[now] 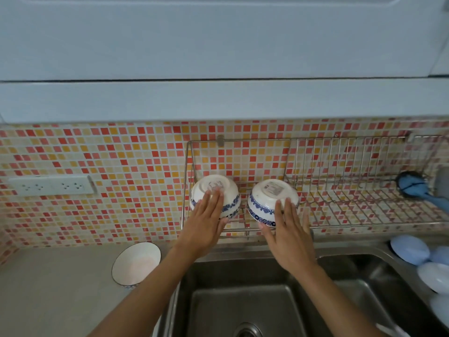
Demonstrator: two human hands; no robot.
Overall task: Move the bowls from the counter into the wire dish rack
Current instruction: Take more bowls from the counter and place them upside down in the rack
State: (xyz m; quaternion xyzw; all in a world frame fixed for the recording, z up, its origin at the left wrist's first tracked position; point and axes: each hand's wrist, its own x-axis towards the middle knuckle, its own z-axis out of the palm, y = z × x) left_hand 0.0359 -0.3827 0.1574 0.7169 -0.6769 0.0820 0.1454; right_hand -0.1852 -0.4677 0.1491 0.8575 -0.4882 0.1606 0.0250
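Blue-patterned bowls [215, 195] [269, 203] lie under flat left hand [206, 220] and right hand [286, 229].

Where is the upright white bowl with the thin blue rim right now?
In the head view, the upright white bowl with the thin blue rim sits on the grey counter, left of the steel sink and beside the left forearm, below the wire dish rack.

Two upturned bowls [215, 195] [272, 201] sat side by side in the wire rack [359, 210] under the hands [206, 222] [288, 235], a third bowl [136, 263] stood on the desk [53, 288] left of the left hand, sink [243, 305] below both hands.
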